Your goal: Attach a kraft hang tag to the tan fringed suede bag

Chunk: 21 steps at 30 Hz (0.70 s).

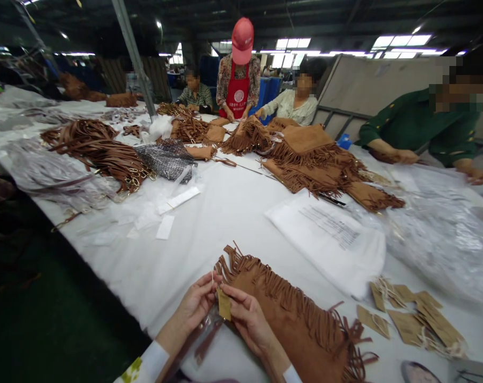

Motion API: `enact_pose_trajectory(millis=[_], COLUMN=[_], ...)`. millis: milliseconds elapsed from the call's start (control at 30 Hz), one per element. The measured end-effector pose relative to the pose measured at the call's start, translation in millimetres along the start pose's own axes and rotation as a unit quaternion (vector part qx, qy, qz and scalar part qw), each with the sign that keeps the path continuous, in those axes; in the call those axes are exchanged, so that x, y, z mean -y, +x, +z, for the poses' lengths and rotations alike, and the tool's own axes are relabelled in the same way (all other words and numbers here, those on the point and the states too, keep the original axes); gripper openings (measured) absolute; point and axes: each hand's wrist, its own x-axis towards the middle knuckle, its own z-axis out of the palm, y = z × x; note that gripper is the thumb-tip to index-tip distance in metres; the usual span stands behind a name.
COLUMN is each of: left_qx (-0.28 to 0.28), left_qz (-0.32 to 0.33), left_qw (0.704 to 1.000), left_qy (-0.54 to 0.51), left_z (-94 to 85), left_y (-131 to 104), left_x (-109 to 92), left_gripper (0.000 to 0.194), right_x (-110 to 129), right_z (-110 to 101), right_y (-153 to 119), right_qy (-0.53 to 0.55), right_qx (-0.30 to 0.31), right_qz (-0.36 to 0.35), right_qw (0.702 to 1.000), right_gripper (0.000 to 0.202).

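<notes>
Brown and soft, the fringed suede bag [289, 324] lies flat on the white table [209, 223] right in front of me, with its fringe running along the top edge. I hold a small tan paper tag [224, 304] just at the bag's near corner. My left hand [197, 303] pinches the top of the tag and its thin white string [213, 279] with closed fingers. My right hand [247, 316] pinches the other side of the tag, fingers closed on it too. More tan tags [417, 316] with strings lie in a loose pile to my right. A white printed plastic bag [329, 239] lies just past them. Far across the table, other people work by a big pile of fringed bags [313, 159], and brown straps [101, 151] are heaped on the left.
</notes>
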Motion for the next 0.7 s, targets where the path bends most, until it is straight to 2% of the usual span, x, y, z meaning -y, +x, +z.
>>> enact_pose_trajectory(millis=[133, 267, 333, 400, 467, 533, 633, 700], left_qx=[-0.006, -0.035, -0.047, -0.055, -0.057, -0.043, 0.008, 0.044], left_qz=[-0.011, 0.007, 0.023, 0.053, 0.091, 0.131, 0.183, 0.196], left_qw=[1.0, 0.998, 0.996, 0.991, 0.979, 0.958, 0.897, 0.865], left_qy=[0.0, 0.048, 0.072, 0.114, 0.173, 0.251, 0.402, 0.46], left_z=[-2.9, -0.1, 0.9, 1.2, 1.6, 3.2, 8.1, 11.5], left_y=[-0.5, -4.1, -5.6, -5.6, -4.2, -2.3, -1.4, -1.8], left_x=[-1.4, -0.9, 0.1, 0.3, -0.6, -2.3, -6.1, -11.0], left_gripper=[0.028, 0.027, 0.03, 0.034, 0.039, 0.043, 0.036, 0.027], right_x=[-1.6, -13.6, -19.0, -20.1, -16.1, -8.5, 3.5, 7.5], right_z=[1.8, -3.4, -5.3, -4.8, -2.1, 1.8, 6.3, 5.8], right_y=[1.9, 15.6, 23.7, 29.2, 31.0, 29.7, 24.9, 22.2], right_qy=[-0.009, -0.043, -0.091, -0.16, -0.237, -0.326, -0.471, -0.532], right_qx=[0.005, -0.113, -0.166, -0.186, -0.173, -0.135, -0.07, -0.044], right_qz=[-0.009, -0.078, -0.112, -0.124, -0.132, -0.151, -0.162, -0.163], right_qw=[1.0, 0.99, 0.975, 0.962, 0.947, 0.923, 0.864, 0.83], right_gripper=[0.056, 0.031, 0.033, 0.039, 0.04, 0.033, 0.024, 0.026])
